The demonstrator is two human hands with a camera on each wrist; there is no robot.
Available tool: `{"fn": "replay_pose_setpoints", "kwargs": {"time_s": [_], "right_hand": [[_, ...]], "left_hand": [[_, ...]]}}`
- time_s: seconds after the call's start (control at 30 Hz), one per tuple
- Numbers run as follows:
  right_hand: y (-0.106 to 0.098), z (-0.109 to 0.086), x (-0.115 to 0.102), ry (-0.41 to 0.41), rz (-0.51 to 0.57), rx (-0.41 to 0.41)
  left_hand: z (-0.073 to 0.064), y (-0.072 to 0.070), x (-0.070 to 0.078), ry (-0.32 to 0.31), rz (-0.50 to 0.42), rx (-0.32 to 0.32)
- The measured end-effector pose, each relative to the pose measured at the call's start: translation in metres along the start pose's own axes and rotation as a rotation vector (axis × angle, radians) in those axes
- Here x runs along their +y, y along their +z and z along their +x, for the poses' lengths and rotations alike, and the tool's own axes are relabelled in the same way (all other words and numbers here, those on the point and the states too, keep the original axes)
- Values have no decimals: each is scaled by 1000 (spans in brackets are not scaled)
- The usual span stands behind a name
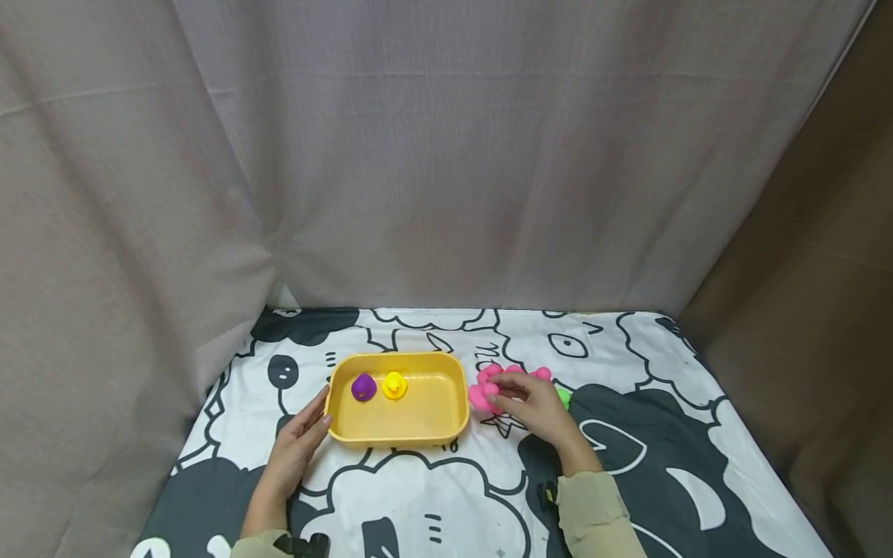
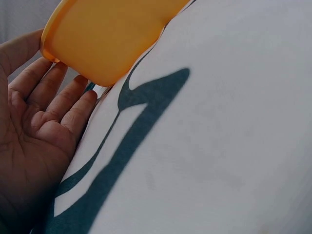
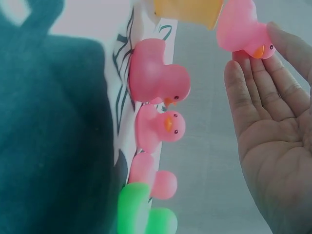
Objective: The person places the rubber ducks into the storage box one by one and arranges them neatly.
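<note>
My right hand (image 1: 533,407) pinches a pink rubber duck (image 3: 239,27) between thumb and fingertips, lifted clear of the cloth in the right wrist view. Close by, more pink ducks (image 3: 146,73) stand in a row on the cloth, with a green duck (image 3: 134,209) at the near end. A yellow tray (image 1: 425,426) lies to the left of these ducks. Inside its left half sit a purple duck (image 1: 363,387) and a yellow duck (image 1: 394,386). At the tray's left end, my left hand (image 1: 296,446) touches the outside with fairly straight fingers.
A white cloth (image 1: 418,535) with dark cartoon prints covers the table. Grey curtains (image 1: 446,170) hang behind it and along the left, and a brown curtain (image 1: 823,325) hangs at the right.
</note>
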State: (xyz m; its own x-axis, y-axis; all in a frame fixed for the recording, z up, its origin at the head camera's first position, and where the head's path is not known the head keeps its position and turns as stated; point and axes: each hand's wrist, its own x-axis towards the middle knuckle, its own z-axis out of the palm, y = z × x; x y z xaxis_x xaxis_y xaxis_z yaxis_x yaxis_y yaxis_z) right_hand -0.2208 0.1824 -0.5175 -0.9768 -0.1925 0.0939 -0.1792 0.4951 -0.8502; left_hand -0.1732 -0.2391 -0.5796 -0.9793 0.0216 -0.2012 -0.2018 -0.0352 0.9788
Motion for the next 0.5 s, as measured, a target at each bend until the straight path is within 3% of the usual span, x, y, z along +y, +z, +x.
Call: {"fn": "replay_pose_setpoints", "kwargs": {"time_s": [0.5], "right_hand": [[13,7,-15,-34,88,-54]], "left_hand": [[1,0,-2,3,14,5]]}}
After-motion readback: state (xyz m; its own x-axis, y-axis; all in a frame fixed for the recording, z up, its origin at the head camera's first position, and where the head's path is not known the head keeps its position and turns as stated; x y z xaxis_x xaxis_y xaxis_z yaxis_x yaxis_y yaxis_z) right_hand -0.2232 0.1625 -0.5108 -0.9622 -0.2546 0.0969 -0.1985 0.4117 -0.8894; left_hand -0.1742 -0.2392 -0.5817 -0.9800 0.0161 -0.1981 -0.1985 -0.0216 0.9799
